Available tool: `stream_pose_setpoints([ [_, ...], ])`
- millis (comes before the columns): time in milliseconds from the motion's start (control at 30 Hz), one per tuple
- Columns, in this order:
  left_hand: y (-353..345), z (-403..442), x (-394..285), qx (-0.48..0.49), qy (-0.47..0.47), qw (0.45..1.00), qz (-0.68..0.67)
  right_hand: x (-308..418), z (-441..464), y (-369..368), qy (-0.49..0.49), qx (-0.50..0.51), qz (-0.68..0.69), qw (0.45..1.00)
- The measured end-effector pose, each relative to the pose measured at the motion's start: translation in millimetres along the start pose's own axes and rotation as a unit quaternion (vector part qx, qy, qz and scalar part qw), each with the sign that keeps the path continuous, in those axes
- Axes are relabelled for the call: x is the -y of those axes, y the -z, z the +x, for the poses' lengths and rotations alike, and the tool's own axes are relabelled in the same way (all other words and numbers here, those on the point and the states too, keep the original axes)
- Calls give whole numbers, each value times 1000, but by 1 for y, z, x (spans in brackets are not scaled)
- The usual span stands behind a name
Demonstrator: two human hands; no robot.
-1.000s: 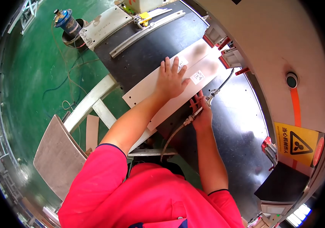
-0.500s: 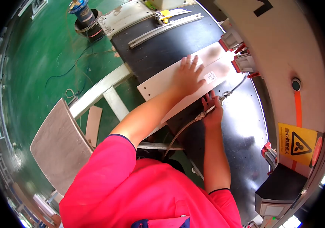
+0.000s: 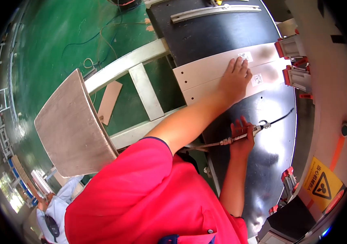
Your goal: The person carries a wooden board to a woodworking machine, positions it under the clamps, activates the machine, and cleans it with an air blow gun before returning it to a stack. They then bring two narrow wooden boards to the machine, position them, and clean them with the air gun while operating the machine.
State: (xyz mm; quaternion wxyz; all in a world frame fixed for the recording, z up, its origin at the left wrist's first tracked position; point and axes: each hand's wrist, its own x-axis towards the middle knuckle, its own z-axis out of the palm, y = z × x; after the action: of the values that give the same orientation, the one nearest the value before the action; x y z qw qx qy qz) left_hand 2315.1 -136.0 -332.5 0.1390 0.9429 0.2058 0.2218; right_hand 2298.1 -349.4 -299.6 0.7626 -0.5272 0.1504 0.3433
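Note:
My left hand [image 3: 236,81] lies flat with fingers stretched out on two pale panels set side by side. The far panel [image 3: 210,67] and the near panel [image 3: 200,91] each carry a white printed label and have dark holes at their left end. In my right hand [image 3: 242,136] is an air blow gun [image 3: 259,128], its thin black nozzle pointing right above the dark tabletop. A hose [image 3: 206,145] runs from its rear back toward my body. My right thumb and palm are partly hidden.
Red-and-grey clamps [image 3: 297,77] line the machine edge at the panels' right end. A metal rail [image 3: 216,13] lies on the black table [image 3: 206,38]. A stool-like seat [image 3: 76,126] stands at left. A person in light blue [image 3: 57,211] is at lower left.
The camera view has shifted. My left hand has moved a little on the panels, uncovering the far label. The blow gun's nozzle is now farther from the panels.

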Motion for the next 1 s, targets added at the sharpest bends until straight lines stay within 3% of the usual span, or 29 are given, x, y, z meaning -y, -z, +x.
stream_pose_setpoints([
  [267,-9,2,-9,1,24,1000,5,1,-58,-4,-3,17,-67,998],
  [400,-11,4,-8,-17,19,998,-51,1,-75,-23,30,-20,-142,989],
  [467,-12,3,-5,-83,-13,991,-104,6,-84,-26,71,-36,-206,975],
  [600,-19,6,-11,-30,-11,999,-3,28,-113,-33,174,-125,-223,951],
  [767,-22,5,-12,-17,-21,999,42,40,-149,-13,210,-191,-228,931],
  [1000,-23,4,-13,-33,-30,998,39,31,-192,7,167,-181,-217,945],
])
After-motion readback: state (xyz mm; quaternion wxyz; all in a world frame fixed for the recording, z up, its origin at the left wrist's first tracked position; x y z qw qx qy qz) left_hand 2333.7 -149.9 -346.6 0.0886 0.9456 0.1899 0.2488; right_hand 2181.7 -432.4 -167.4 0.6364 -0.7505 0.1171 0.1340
